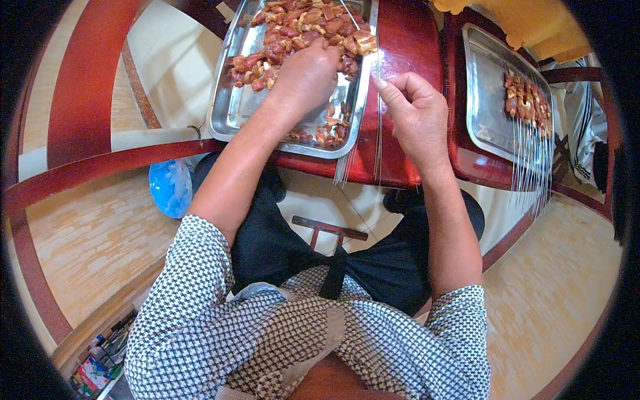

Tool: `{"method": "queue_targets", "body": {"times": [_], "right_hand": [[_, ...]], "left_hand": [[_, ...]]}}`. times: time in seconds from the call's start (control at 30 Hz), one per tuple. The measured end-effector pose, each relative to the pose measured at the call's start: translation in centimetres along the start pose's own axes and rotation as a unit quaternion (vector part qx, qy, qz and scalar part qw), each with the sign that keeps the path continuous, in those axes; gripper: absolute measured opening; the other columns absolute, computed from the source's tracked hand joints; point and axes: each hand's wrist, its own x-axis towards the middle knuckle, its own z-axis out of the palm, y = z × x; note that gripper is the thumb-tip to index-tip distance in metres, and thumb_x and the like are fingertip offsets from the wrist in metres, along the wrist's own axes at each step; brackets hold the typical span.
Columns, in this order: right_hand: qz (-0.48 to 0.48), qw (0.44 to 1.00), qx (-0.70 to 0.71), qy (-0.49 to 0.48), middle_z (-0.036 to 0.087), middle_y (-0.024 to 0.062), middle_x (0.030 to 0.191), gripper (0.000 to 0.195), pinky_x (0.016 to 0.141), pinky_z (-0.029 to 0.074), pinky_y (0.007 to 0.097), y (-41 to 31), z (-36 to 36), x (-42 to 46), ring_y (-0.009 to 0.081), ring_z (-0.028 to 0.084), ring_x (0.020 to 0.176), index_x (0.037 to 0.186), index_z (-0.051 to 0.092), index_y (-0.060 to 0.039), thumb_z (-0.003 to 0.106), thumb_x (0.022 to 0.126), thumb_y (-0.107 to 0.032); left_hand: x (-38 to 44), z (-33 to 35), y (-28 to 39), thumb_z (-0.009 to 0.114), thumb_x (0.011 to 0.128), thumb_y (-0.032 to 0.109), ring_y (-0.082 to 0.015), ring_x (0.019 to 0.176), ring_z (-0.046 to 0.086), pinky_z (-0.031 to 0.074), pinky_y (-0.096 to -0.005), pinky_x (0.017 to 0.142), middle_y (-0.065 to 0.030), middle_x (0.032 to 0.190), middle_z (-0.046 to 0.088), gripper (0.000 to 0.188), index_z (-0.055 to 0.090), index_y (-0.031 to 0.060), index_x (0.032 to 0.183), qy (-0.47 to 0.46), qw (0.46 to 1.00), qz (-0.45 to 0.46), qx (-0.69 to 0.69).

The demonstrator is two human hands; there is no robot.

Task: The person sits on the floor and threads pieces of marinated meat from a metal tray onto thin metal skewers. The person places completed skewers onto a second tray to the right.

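Pieces of raw marinated meat (295,30) are heaped in a deep metal tray (220,105), with smaller scraps near its front right corner. My left hand (307,72) is in the heap, its fingers curled down and their tips hidden among the meat. Just right of the tray's rim, my right hand (415,105) has thumb and forefinger close together; whether a skewer is between them is unclear. A thin metal skewer (350,14) slants over the heap. More metal skewers (378,150) lie beneath and beside my right hand, and others (345,167) stick out from under the tray.
A second metal tray (482,100) on the right holds several threaded meat skewers (527,102), their bare ends over the front edge. Both trays rest on glossy red seats (407,45). A blue plastic bag (170,189) is at lower left, a yellow cloth (535,30) at upper right.
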Motion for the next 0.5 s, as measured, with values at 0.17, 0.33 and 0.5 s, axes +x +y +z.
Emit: {"method": "queue_targets", "body": {"times": [0.17, 0.33, 0.5], "right_hand": [[0.034, 0.999, -0.005, -0.016, 0.053, -0.0023, 0.06, 0.017, 0.05, 0.038, 0.0234, -1.0, -0.4, -0.4, 0.0047, 0.044, 0.057, 0.075, 0.061, -0.0003, 0.065, 0.082, -0.015], [0.09, 0.993, 0.04, -0.061, 0.053, -0.0024, 0.062, 0.016, 0.051, 0.038, 0.0228, -1.6, 0.0, -0.8, 0.0049, 0.045, 0.058, 0.075, 0.061, -0.0003, 0.064, 0.082, -0.014], [0.071, 0.99, 0.049, -0.108, 0.053, -0.003, 0.064, 0.015, 0.052, 0.038, 0.0218, -1.2, 1.3, -1.7, 0.005, 0.046, 0.059, 0.076, 0.061, -0.0001, 0.064, 0.082, -0.013]], "left_hand": [[-0.9, -1.6, -2.0, 0.061, 0.076, 0.01, -0.0178, 0.069, 0.06, 0.049, -0.0338, 0.06, -0.0106, 0.082, 0.063, 0.01, 0.059, 0.0022, 0.082, -0.051, 0.949, -0.184, -0.249], [-2.8, -2.5, -6.4, 0.039, 0.092, 0.019, -0.0186, 0.063, 0.06, 0.055, -0.0338, 0.061, -0.0113, 0.085, 0.062, 0.023, 0.055, 0.0035, 0.096, -0.081, 0.408, -0.293, -0.861], [-3.2, -3.0, -5.8, 0.038, 0.094, 0.024, -0.0226, 0.075, 0.06, 0.051, -0.0415, 0.068, -0.0123, 0.092, 0.06, 0.025, 0.055, 0.0057, 0.094, -0.053, 0.419, -0.298, -0.856]]}}
